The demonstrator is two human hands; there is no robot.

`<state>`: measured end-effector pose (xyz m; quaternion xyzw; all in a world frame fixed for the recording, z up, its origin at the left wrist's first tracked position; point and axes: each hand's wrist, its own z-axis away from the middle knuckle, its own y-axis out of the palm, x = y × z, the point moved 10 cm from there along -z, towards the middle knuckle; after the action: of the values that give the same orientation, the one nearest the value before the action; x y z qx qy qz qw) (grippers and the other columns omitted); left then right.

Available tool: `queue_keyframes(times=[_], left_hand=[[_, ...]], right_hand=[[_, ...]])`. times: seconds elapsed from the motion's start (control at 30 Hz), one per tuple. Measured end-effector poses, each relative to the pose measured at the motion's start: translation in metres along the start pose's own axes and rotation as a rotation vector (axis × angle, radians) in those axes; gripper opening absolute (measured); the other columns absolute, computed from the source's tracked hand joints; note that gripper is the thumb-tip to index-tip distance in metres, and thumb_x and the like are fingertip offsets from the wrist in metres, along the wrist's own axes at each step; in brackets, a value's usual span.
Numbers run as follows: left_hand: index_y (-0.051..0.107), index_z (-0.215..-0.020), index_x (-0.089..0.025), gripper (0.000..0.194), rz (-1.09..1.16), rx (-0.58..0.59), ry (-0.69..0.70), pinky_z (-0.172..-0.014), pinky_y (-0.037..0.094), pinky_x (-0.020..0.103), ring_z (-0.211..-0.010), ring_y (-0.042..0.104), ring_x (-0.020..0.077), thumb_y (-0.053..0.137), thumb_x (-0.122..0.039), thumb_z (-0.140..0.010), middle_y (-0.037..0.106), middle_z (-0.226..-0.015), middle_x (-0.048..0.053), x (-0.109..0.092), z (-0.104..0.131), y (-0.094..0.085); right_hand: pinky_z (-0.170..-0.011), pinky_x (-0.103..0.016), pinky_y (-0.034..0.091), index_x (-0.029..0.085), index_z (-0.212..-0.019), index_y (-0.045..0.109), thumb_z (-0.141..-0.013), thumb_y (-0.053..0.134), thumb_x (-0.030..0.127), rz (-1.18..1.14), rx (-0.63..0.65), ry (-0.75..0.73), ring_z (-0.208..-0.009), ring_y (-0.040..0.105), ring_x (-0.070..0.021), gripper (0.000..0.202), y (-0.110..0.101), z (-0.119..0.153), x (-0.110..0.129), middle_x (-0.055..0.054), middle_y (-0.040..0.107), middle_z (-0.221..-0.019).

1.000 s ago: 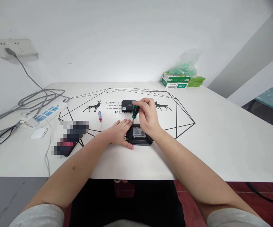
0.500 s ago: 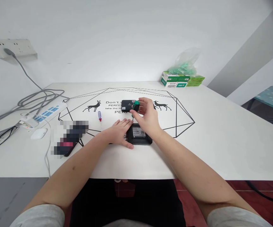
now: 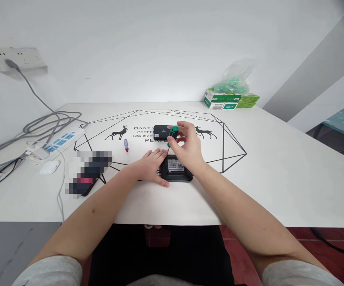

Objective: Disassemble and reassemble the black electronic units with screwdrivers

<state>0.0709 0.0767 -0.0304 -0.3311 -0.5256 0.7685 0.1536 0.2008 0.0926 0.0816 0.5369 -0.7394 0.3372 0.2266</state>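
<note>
A flat black box with a white label (image 3: 176, 174) lies on the table in front of me. My left hand (image 3: 151, 167) rests flat at its left edge, fingers stretched out. Above the box, my right hand (image 3: 187, 143) grips a green and black screwdriver (image 3: 174, 130) by its handle. The shaft points down to the upper left part of the box; I cannot make out where its tip touches. Just behind is a second black box (image 3: 160, 132), partly covered by my right hand. A small screwdriver with a clear purple and red handle (image 3: 126, 145) lies to the left.
A blurred-out phone (image 3: 93, 174) and a white earbud case (image 3: 49, 167) lie on the left. Behind them are a power strip (image 3: 61, 142) and coiled grey cables (image 3: 41, 123). Green and white boxes (image 3: 222, 99) with a plastic bag (image 3: 234, 81) stand at the back right.
The screwdriver's handle has tilted slightly to the right with my right hand. My left hand stays in place, and the whole view has shifted a little.
</note>
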Motion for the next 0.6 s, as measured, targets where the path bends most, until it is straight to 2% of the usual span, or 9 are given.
queue_keyframes(times=[0.33,0.6], left_hand=[[-0.003,-0.180,-0.013,0.155,0.008,-0.014,0.006,-0.140,0.005,0.061,-0.174,0.005,0.0447,0.068,-0.099,-0.073,0.008,-0.187,0.023,0.0014,-0.0007,0.0006],[-0.005,-0.180,-0.014,0.154,0.012,-0.009,0.010,-0.139,0.004,0.062,-0.174,0.003,0.0447,0.068,-0.098,-0.073,0.007,-0.186,0.024,-0.0001,-0.0002,-0.0009]], right_hand=[[-0.079,-0.046,0.068,0.031,-0.134,0.049,-0.092,0.071,0.035,0.002,-0.008,0.014,-0.103,0.077,-0.0260,0.048,-0.0013,0.0001,-0.0008,-0.009,0.080,-0.123],[-0.081,-0.045,0.069,0.029,-0.130,0.055,-0.092,0.070,0.035,-0.002,0.013,0.047,-0.107,0.078,-0.0262,0.041,-0.0004,-0.0003,0.0021,-0.009,0.080,-0.123]])
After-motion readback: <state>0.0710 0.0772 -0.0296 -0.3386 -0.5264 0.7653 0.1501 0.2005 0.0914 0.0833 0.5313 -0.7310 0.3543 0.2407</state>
